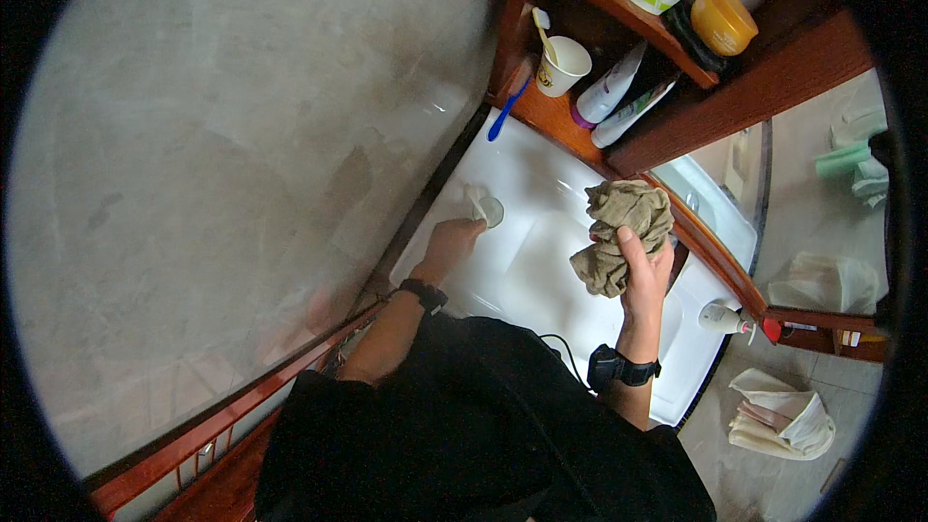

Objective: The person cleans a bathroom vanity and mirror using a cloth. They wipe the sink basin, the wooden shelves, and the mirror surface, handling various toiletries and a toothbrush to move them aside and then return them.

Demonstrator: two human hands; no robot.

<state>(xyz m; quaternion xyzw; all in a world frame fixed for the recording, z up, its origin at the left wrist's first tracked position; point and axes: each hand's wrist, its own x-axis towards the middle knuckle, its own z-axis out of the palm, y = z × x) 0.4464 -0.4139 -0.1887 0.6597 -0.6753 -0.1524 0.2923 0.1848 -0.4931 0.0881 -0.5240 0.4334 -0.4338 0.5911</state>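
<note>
My right hand (647, 268) holds a crumpled, brownish-grey cloth (629, 232) above the white washbasin (551, 268), thumb pressed on its folds. On the left side of the basin counter, my left hand (457, 239) has its fingertips at a small, round, clear container (491, 212), perhaps a glass. Something pale and narrow (473, 197) stands at its rim. Whether the fingers grip the container or only touch it is unclear. A blue toothbrush (507, 110) leans from the shelf onto the basin's back edge.
A wooden shelf unit (631, 14) holds paper cups (569, 61), tubes (612, 87) and an orange-lidded jar (723, 20). A pump bottle (721, 319) stands on the basin's right end, beside the mirror (819, 232). A grey wall (239, 159) borders the left. White cloths (783, 420) lie at lower right.
</note>
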